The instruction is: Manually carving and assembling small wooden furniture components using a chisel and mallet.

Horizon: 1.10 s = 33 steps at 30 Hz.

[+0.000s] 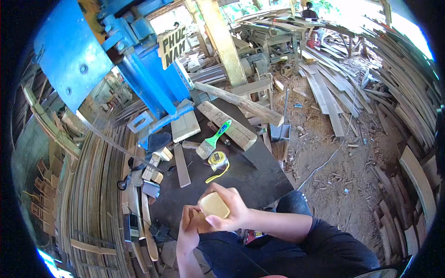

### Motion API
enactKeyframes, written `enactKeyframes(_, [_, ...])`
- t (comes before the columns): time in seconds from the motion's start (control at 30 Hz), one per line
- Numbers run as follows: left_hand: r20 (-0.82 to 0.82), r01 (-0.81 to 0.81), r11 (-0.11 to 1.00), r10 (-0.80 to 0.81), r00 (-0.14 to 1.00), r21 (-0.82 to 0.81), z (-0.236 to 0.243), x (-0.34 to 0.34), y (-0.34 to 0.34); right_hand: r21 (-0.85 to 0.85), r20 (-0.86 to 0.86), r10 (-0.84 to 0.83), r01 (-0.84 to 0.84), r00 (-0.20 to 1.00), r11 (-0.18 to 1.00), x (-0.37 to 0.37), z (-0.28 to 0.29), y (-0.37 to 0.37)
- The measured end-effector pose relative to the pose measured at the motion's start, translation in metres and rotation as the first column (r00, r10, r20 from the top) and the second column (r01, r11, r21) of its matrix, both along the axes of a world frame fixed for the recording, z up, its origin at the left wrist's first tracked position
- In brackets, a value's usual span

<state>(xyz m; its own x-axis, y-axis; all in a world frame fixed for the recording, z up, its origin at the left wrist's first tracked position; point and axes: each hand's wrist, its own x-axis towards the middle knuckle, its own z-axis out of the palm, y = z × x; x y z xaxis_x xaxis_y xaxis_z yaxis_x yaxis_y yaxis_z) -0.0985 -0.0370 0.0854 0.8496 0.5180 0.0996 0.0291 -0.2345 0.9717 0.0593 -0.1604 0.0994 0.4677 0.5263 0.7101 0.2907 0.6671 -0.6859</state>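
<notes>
A pale wooden block [214, 205] with rounded corners is held above the near edge of a dark worktable [204, 178], its smooth end face turned up. My right hand [235, 209] wraps around its right side, thumb along the lower edge. My left hand [188, 221] closes on its lower left part; some of those fingers are hidden. Beyond the hands lie a yellow tape measure [217, 160] with its strap out, and a paintbrush [215, 139] with a green handle. Left of them is a flat wooden strip [182, 166].
A large blue machine [153, 78] rises at the far left of the table. Thick planks [227, 125] and small wood offcuts [157, 176] lie on the tabletop. Stacked boards [88, 194] stand on the left. A cable [324, 164] crosses the sawdust-covered floor at right. A person [309, 12] is far back.
</notes>
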Motion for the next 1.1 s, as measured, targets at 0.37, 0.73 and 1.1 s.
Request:
enactKeyframes(0.37, [-0.045,0.057,0.996,-0.054,0.998,0.069,0.014,0.009,0.008,0.05,-0.246,0.185,-0.179,0.951,0.983,0.01,0.008,0.012])
enactKeyframes(0.73, [0.015,0.062,0.998,-0.062,0.998,-0.028,0.002,-0.006,0.015,0.065,-0.309,0.25,-0.242,0.918,0.968,0.007,0.006,0.016])
enactKeyframes(1.1, [0.081,0.116,0.98,-0.104,0.991,-0.161,-0.003,-0.008,0.023,0.108,-0.324,0.223,-0.198,0.92,0.974,0.019,-0.004,0.027])
